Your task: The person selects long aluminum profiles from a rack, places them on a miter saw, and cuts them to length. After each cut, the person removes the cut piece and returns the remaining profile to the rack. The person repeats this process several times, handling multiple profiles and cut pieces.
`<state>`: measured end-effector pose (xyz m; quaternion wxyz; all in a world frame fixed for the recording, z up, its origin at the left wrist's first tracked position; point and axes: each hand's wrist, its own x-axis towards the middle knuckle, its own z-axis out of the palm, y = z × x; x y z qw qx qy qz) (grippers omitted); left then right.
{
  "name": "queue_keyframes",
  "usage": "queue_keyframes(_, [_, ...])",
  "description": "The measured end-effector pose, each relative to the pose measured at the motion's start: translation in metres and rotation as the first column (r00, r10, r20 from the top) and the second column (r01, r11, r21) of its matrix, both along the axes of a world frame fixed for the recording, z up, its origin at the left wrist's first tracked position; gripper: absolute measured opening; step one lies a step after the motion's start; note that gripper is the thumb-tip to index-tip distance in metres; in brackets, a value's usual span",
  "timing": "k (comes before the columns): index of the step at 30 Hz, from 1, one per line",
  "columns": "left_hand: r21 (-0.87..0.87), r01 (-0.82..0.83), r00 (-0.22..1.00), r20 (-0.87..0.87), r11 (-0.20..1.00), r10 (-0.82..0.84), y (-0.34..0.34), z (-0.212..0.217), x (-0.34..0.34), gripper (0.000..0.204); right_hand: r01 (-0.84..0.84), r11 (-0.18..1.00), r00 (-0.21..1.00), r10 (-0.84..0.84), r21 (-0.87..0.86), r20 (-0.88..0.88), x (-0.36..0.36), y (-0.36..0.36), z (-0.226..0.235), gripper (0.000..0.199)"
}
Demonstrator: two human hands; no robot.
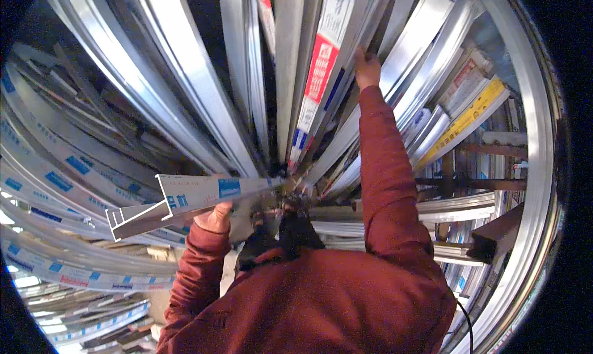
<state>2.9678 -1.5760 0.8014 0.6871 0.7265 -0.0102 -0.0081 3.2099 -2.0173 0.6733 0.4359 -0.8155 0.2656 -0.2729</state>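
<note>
My left hand (214, 218) is closed around a long metal profile (196, 193), whose hollow, stepped end points left beside my body. White film with blue print covers the profile's side, and its far end runs toward my feet. With the arm stretched forward, my right hand (369, 71) is among the standing profiles, its fingers curled at the edge of a grey metal profile (353, 62). Part of those fingers is hidden. Just left of this hand stands a profile with a red and white label (321, 67).
Long silvery profiles (185, 57) stand in front of me. Film-wrapped profiles (68, 168) fill the left side. At the right are a yellow-wrapped profile (466, 122), a rusty rack bar (469, 184) and a dark brown profile end (488, 240). My dark shoes (289, 217) are below.
</note>
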Motion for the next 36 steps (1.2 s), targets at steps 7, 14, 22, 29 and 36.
queue_keyframes(7, [0.008,-0.034,0.996,-0.079,0.999,0.034,0.030,-0.029,-0.019,0.055,0.064,0.987,0.988,-0.042,-0.146,0.151,-0.075,0.062,0.041,0.038])
queue_keyframes(14, [-0.059,0.079,0.987,0.147,0.995,-0.070,0.046,-0.012,-0.019,0.038,0.246,0.959,0.913,-0.180,-0.140,0.366,-0.163,0.116,0.107,0.037])
queue_keyframes(22, [-0.134,0.144,0.954,0.282,0.980,-0.101,0.090,-0.007,-0.043,0.050,0.312,0.946,0.821,-0.224,-0.084,0.525,-0.255,0.184,0.196,0.046])
queue_keyframes(29, [-0.034,0.374,0.926,0.054,0.927,-0.372,0.105,-0.019,-0.056,0.037,0.091,0.987,0.879,-0.141,0.131,0.455,-0.318,0.265,0.191,0.049])
queue_keyframes(36, [-0.120,0.462,0.887,0.058,0.879,-0.458,0.107,-0.031,-0.063,0.030,-0.070,0.977,0.904,0.147,-0.200,0.401,-0.366,0.339,0.140,0.048])
